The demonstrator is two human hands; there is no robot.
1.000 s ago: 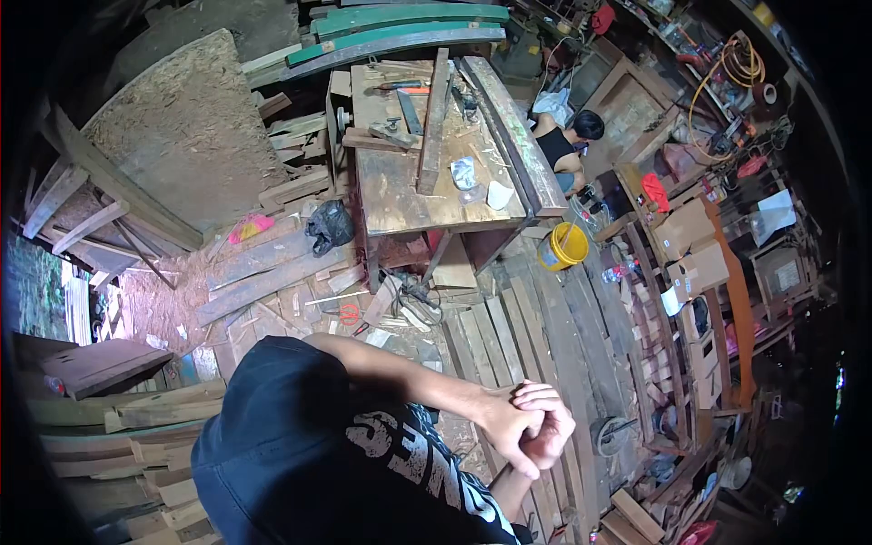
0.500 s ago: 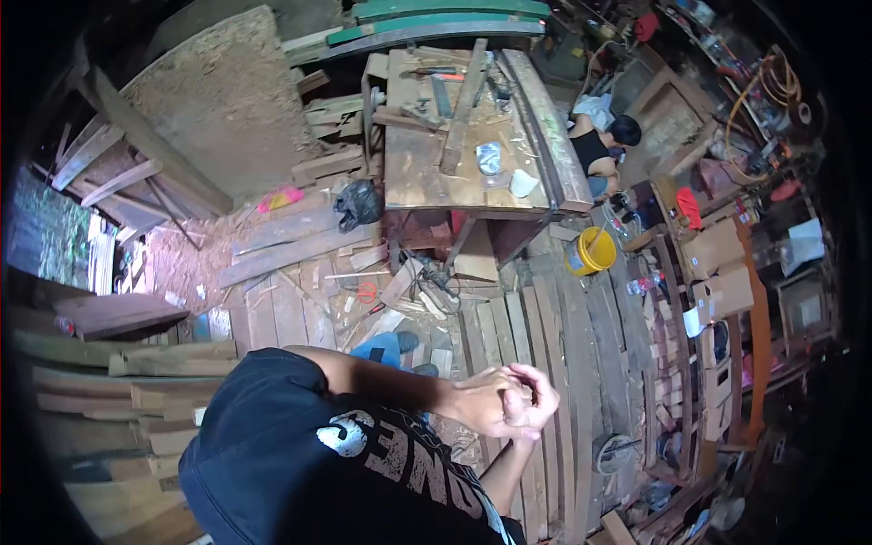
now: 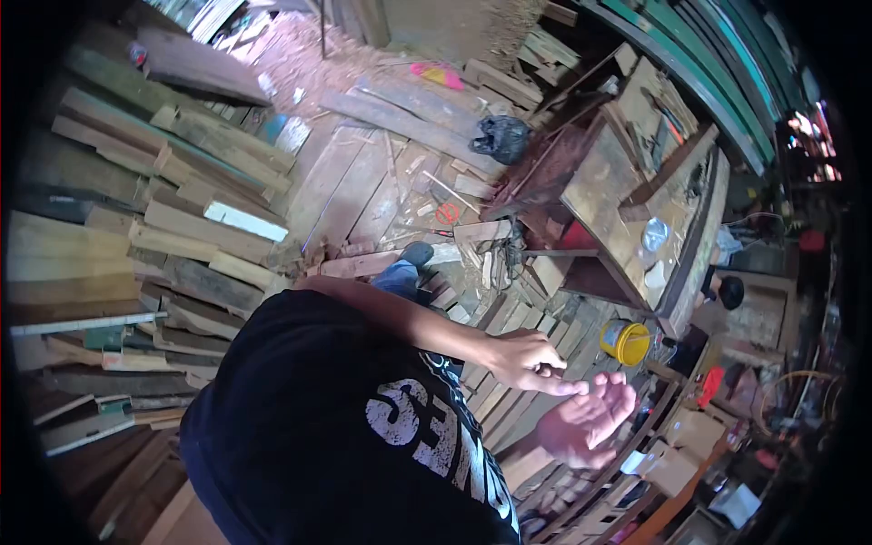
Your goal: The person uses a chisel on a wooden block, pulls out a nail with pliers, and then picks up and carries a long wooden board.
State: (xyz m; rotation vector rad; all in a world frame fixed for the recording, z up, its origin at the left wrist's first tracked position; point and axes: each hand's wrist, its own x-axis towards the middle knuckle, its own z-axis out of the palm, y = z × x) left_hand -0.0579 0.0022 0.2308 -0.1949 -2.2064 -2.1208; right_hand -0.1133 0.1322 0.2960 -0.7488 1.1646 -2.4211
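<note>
My left hand [image 3: 530, 361] is stretched out in front of my black printed T-shirt [image 3: 345, 427]. Its fingers are loosely extended and their tips touch or almost touch my right palm. My right hand [image 3: 588, 421] lies just below it, palm up with fingers spread. Neither hand holds anything. Under them is a floor of wooden planks [image 3: 509, 391]. My jeans leg and shoe [image 3: 407, 265] show above my left forearm.
A wooden workbench [image 3: 627, 204] with tools and long boards on it stands at the right, and a yellow bucket [image 3: 627, 341] sits below it. Another person [image 3: 727, 292] crouches beyond the bench. Stacked planks [image 3: 154, 227] fill the left. A black bag [image 3: 502, 138] and red-handled pliers [image 3: 447, 213] lie on the floor.
My clasped hands have come apart, and the right one is now turned palm up. The view has swung, so the workbench has moved from the top middle to the right.
</note>
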